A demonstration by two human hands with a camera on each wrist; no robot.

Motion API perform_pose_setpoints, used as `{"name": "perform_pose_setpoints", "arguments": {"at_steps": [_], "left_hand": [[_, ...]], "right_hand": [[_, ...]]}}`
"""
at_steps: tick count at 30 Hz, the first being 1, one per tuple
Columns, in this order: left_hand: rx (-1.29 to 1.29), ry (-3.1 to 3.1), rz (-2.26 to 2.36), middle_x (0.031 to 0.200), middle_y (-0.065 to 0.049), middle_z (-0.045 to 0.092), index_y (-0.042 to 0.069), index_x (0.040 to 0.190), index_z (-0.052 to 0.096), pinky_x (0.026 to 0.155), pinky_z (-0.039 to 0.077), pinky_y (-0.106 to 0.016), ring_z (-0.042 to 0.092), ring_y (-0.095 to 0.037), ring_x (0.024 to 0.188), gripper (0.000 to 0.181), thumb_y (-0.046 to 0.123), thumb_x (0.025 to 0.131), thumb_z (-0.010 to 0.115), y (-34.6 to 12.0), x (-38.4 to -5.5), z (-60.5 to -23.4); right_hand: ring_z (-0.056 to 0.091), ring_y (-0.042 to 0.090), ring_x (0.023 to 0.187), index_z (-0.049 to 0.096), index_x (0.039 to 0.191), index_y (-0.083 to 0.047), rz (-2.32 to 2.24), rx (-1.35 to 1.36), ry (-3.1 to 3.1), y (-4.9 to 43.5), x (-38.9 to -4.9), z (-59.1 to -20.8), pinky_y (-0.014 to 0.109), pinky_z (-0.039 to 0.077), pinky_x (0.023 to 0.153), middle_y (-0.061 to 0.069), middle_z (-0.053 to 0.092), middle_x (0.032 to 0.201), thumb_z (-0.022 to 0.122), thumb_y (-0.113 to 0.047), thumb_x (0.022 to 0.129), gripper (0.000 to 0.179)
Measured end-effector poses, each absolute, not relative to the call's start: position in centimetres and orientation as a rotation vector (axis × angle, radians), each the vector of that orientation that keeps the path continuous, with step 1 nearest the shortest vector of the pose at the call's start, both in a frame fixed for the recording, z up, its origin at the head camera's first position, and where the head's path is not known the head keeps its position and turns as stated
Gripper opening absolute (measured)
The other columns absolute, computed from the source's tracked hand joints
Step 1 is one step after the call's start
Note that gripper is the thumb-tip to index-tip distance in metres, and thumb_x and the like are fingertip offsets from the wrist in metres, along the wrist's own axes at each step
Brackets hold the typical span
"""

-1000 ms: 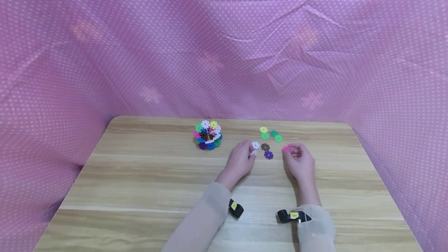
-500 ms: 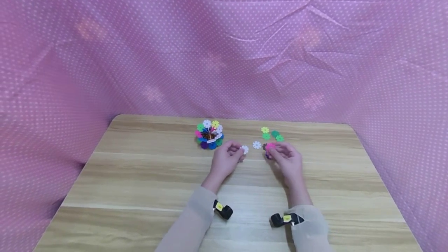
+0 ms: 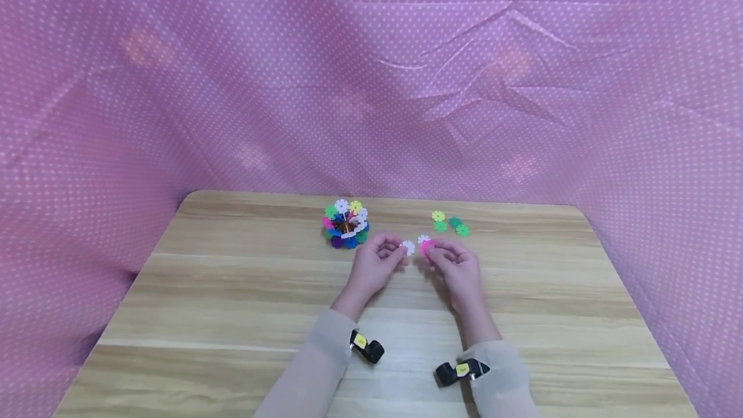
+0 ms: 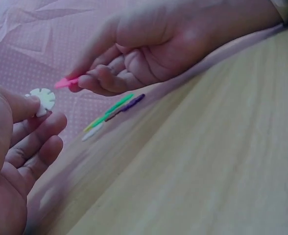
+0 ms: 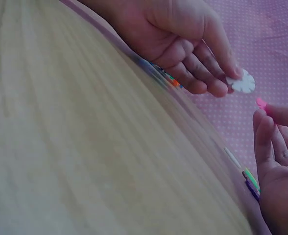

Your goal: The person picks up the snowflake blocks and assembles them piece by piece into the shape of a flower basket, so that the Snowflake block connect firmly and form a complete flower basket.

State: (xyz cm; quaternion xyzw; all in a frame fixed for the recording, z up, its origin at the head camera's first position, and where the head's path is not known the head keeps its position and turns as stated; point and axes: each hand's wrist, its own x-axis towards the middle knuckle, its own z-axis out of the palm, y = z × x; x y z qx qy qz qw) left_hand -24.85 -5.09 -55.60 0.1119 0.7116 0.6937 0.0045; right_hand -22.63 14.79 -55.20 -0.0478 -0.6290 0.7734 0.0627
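Observation:
My left hand (image 3: 371, 268) pinches a white notched flower disc (image 3: 409, 248) between thumb and fingers. Facing it, my right hand (image 3: 460, 271) pinches a pink notched flower disc (image 3: 426, 248). A small gap separates the two discs, and both are held above the table. In the left wrist view the pink disc (image 4: 66, 82) is turned edge-on, while the white disc (image 4: 43, 100) shows its notches. Another white disc (image 3: 424, 238) lies on the table just behind the pink one. A purple disc (image 4: 133, 102) lies beneath the right hand, which hides it in the head view.
Left of the hands stands a round cluster of joined multicoloured flower discs (image 3: 346, 227). Behind the right hand lie a yellow disc (image 3: 438, 216) and several green discs (image 3: 462, 230). The wooden table (image 3: 232, 302) ends at a pink dotted curtain (image 3: 371, 115).
My left hand has lifted the white disc and shifted left. The right hand has carried the pink disc leftward, close to the white one, and now covers the brown and purple discs.

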Motion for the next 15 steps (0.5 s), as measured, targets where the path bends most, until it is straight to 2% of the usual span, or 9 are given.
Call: {"name": "perform_pose_setpoints", "arguments": {"at_steps": [9,15], "left_hand": [[0.393,2.269,2.143,0.098,-0.007,0.076,0.005,0.115,0.071,0.078,0.067,-0.033,0.079,-0.029,0.087,0.014,0.01,0.103,0.076,-4.76,-24.9,-55.72],[0.375,2.23,2.173,0.097,-0.008,0.076,0.003,0.116,0.069,0.078,0.067,-0.034,0.079,-0.03,0.086,0.014,0.009,0.104,0.074,-4.92,-24.95,-55.59]], "right_hand": [[0.075,0.011,0.082,0.068,0.126,0.014,2.287,-0.101,-1.909,14.59,-22.68,-55.53,0.024,0.064,0.076,-0.001,0.081,0.095,0.078,0.006,0.096,0.032],[0.075,0.013,0.093,0.071,0.122,0.011,2.2,-0.044,-1.955,14.44,-22.64,-55.58,0.028,0.064,0.087,0.003,0.081,0.103,0.082,0.005,0.093,0.031]]}}
